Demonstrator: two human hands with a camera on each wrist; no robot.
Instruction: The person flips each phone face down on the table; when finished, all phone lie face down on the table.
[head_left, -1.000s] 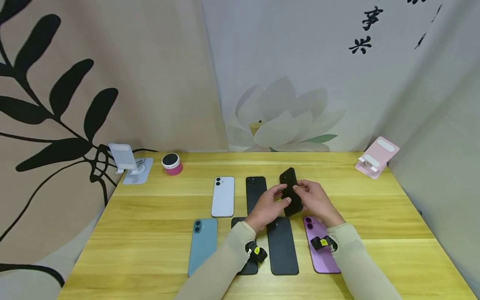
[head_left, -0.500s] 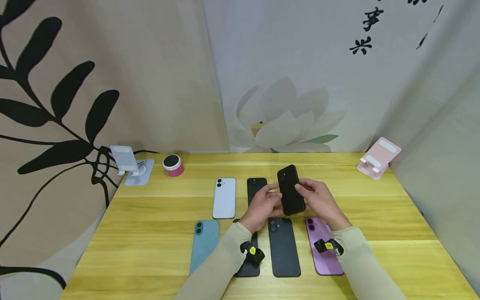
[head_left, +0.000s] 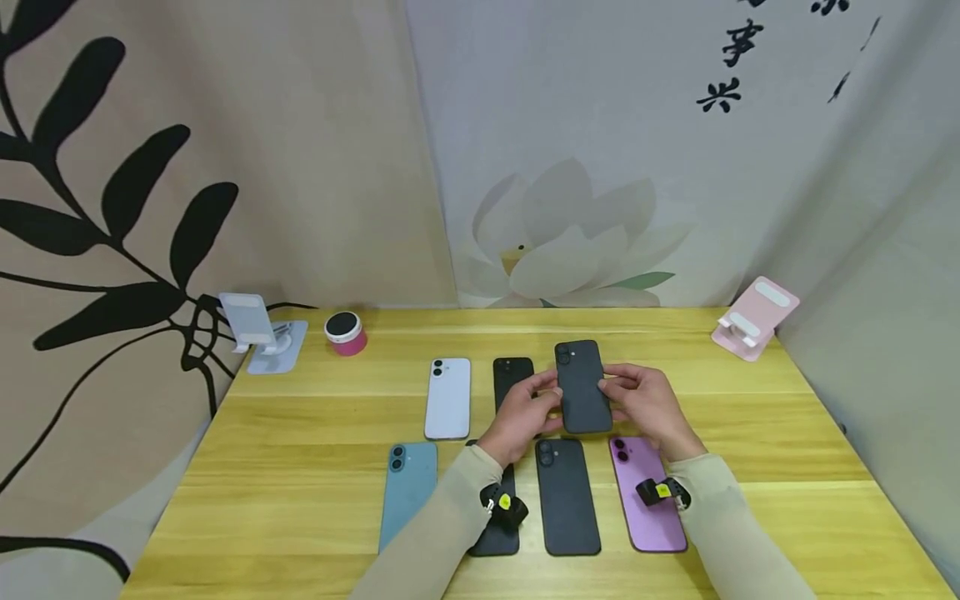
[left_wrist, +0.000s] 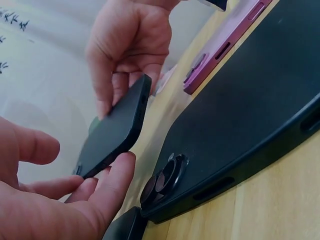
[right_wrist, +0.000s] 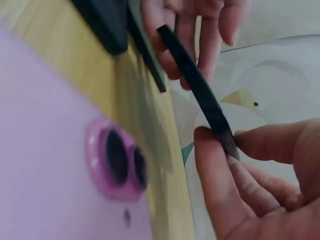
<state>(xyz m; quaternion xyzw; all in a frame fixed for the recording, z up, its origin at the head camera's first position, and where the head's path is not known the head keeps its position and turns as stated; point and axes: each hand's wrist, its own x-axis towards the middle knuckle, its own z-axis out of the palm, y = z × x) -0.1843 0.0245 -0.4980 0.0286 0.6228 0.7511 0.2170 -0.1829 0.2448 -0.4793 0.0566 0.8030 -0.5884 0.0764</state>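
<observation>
A dark grey smartphone (head_left: 583, 387) is held up over the table, its back with the camera lenses facing me in the head view. My right hand (head_left: 651, 408) pinches its right edge between thumb and fingers, as the right wrist view shows on the phone's edge (right_wrist: 202, 95). At the opposite edge is my left hand (head_left: 521, 417), its fingers touching the phone (left_wrist: 117, 127) from below and its thumb standing apart in the left wrist view. Beneath the hands lie another dark phone (head_left: 567, 500) and a purple phone (head_left: 645, 517).
A white phone (head_left: 447, 398), a blue phone (head_left: 407, 487) and a black phone (head_left: 513, 377) lie on the wooden table (head_left: 262, 492). Behind them stand a white phone stand (head_left: 255, 329), a pink-and-white round jar (head_left: 346, 332) and a pink phone stand (head_left: 753, 319) against the curtain.
The held phone has been turned over: its black front faced me earlier, now its camera side does. My left thumb has come off its face; my right hand has shifted slightly rightward.
</observation>
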